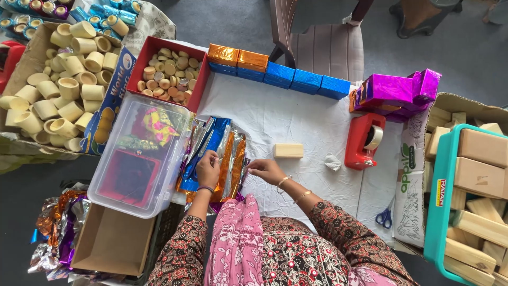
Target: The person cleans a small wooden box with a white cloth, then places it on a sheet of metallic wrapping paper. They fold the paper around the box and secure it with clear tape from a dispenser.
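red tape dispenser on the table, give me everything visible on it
The red tape dispenser is a blocky holder that looks like glossy plastic, lying on the white table cover right of centre. A roll of clear-looking tape sits in its dark open well. Its far end lies close under the stack of magenta foil-wrapped blocks; contact cannot be told. A crumpled white scrap lies just left of it, apart. Neither hand touches it; the right hand works well to its left.
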